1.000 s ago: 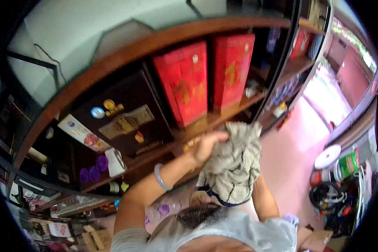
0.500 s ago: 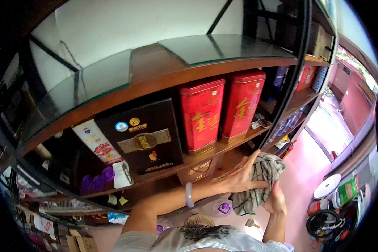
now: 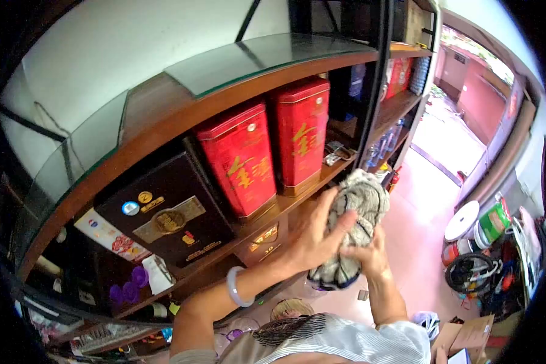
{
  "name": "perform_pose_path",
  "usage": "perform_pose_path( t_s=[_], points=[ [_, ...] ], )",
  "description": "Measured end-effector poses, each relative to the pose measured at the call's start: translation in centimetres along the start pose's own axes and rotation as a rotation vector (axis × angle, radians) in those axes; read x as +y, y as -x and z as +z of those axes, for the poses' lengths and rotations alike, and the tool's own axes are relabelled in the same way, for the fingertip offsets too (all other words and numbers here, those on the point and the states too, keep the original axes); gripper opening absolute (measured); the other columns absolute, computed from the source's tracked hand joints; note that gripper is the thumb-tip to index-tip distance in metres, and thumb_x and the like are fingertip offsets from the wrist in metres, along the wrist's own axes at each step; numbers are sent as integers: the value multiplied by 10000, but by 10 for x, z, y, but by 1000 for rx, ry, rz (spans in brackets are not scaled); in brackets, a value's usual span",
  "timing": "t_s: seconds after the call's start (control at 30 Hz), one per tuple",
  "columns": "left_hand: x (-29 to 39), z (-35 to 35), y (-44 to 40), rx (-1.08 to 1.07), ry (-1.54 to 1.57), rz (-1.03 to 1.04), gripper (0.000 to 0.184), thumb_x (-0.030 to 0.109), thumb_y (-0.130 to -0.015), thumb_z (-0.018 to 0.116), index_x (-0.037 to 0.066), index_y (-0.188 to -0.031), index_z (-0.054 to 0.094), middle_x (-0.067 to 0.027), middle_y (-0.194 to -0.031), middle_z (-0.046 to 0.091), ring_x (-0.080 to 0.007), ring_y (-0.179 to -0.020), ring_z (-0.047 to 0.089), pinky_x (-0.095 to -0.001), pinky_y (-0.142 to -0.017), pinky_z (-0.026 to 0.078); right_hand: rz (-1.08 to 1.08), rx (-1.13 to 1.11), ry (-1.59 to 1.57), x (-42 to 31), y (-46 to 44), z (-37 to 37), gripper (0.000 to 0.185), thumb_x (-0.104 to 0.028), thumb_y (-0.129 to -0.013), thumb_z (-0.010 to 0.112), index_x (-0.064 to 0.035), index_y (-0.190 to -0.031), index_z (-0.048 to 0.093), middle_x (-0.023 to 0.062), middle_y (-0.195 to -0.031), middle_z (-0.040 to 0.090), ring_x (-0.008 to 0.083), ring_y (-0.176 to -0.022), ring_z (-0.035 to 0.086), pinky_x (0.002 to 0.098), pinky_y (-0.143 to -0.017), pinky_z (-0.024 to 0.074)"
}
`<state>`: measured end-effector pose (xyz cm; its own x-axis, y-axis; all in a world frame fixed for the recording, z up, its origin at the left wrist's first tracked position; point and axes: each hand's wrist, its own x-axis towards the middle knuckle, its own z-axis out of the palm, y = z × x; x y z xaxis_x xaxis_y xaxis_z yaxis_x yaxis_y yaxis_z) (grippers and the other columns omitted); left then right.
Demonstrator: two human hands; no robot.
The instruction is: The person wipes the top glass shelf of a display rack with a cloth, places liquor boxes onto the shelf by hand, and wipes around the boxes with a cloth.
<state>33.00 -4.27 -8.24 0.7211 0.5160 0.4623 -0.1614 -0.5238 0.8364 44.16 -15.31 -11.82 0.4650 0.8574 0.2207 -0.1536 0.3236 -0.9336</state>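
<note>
A bunched grey-and-white cloth (image 3: 363, 203) with dark stripes is between my hands, in front of the shelf's right end. My left hand (image 3: 316, 238), with a pale bangle (image 3: 236, 287) on its wrist, grips the cloth from the left. From the right, my right hand (image 3: 370, 253) has its fingers around the lower part of the cloth. Behind them on the shelf stand two red tins (image 3: 239, 161) with gold lettering. Left of these leans a large black box (image 3: 164, 209).
A wooden shelf (image 3: 224, 67) topped with glass panels runs above the tins. Purple cups (image 3: 130, 286) and a white box (image 3: 110, 235) sit at its left. A cardboard box (image 3: 467, 333) is on the floor at lower right, below a clutter of goods and a black wheel (image 3: 469, 272).
My view has swung to the right, so the shelf items appear farther left. Both hands have drawn closer together, and the cloth is more tightly bunched.
</note>
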Motion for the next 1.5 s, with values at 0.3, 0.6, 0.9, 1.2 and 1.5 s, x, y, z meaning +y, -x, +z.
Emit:
perform_pose_path(
  t_s=[0.3,0.6,0.9,1.2,1.5],
  points=[
    [44,-65,66,-42,-346,48,396,116,-754,704,11,-1122,605,-142,-1128,473,-263,-1012,514,-341,-865,434,-731,511,732,-118,-173,-41,497,41,-749,464,28,-1245,492,209,-1189,570,273,-1082,562,348,-886,476],
    [8,-102,138,355,-624,-108,227,105,-781,683,-2,-979,653,-139,-973,600,-276,-879,599,-340,-766,474,-1105,568,1207,-104,-320,-59,570,-120,-700,538,-148,-1270,529,200,-1147,575,347,-997,581,395,-849,477],
    [30,-113,147,545,-704,-67,191,48,-784,666,-7,-966,650,-133,-934,604,-259,-839,596,-322,-732,475,-1583,351,1561,-181,-259,6,660,40,-687,468,-267,-1266,552,56,-1322,504,266,-1167,508,330,-1005,397],
    [29,-129,184,845,-771,-146,235,16,-802,622,-2,-1036,610,-118,-977,594,-190,-865,574,-286,-757,458,-1382,322,1901,-236,-410,-23,622,-76,-741,591,-218,-1335,468,65,-1386,426,271,-1231,446,348,-1009,395],
    [-18,-208,188,1004,-552,-127,1012,229,-636,845,19,-1384,196,-190,-1275,403,-265,-1155,443,-369,-965,378,-914,263,1250,-186,-442,-65,489,-224,-857,455,-150,-1339,482,103,-1342,498,239,-1207,491,313,-995,372]
  ],
)
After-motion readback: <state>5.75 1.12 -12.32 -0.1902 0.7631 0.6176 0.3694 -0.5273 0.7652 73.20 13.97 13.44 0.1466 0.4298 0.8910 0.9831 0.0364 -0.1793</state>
